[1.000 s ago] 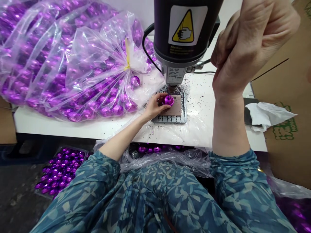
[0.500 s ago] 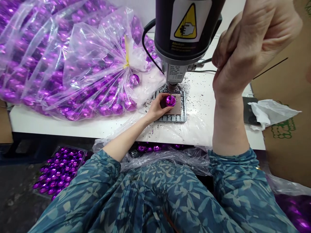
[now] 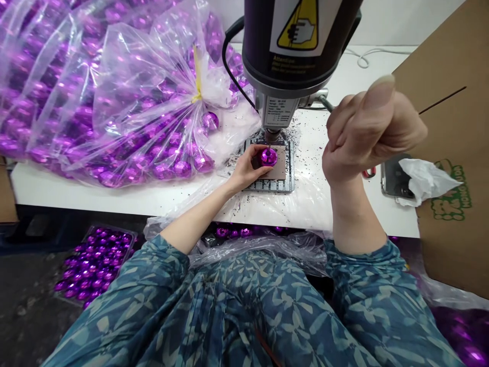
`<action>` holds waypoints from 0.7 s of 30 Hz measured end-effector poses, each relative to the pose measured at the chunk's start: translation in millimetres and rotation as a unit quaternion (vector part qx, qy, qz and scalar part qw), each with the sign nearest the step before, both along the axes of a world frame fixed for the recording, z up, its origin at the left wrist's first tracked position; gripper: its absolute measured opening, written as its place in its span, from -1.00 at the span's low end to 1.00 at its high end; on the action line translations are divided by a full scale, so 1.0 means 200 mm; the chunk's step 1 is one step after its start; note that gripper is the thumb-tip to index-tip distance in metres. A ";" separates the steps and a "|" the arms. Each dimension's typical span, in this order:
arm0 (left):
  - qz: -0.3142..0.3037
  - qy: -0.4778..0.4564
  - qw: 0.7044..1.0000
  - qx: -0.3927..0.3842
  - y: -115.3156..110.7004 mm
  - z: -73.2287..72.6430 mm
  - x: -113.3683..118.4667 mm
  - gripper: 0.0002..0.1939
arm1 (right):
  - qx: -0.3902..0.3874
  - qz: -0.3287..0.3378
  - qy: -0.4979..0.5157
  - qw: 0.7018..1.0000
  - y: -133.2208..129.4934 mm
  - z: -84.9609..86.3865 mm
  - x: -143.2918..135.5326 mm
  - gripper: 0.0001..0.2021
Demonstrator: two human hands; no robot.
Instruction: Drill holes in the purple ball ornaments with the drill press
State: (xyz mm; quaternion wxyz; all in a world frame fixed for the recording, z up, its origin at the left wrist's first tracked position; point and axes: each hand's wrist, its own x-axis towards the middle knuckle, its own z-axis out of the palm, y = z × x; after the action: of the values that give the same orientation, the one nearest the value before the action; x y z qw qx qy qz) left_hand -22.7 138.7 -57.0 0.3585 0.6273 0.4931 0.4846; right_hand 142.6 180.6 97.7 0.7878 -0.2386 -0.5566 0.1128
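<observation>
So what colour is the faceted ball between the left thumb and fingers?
The faceted ball is shiny purple, shown best in the head view.

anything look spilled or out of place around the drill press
Yes, dark flecks are scattered across the white tabletop around the base of the drill press, like unswept debris. At the right, a crumpled white tissue partly covers a phone, which seems out of place here.

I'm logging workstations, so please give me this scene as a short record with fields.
Left hand: fingers around a purple ball
Right hand: closed at the lever
Ball position: over a brown board, beneath the machine
Table left: tied plastic bag of purple balls
Table right: phone, crumpled white tissue
Table: white, dark specks around the machine
</observation>
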 end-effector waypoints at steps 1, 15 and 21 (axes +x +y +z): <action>-0.001 -0.001 1.000 0.001 0.00 0.00 0.00 -0.32 | -0.004 -0.003 -0.001 1.000 0.01 -0.03 0.01 -0.21; -0.003 -0.013 1.000 0.000 0.00 0.00 -0.01 -0.31 | 0.151 0.087 -0.037 0.984 0.02 -0.13 0.04 -0.28; 0.029 0.004 1.000 0.005 0.00 0.02 0.01 -0.35 | -0.002 0.153 -0.005 0.988 0.05 0.29 -0.02 -0.30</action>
State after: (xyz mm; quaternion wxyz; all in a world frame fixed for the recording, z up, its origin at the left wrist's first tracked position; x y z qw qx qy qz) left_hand -20.4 138.0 -53.7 0.3397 0.6164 0.5097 0.4948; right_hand 138.1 191.2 155.7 0.7582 -0.1528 -0.5898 0.2320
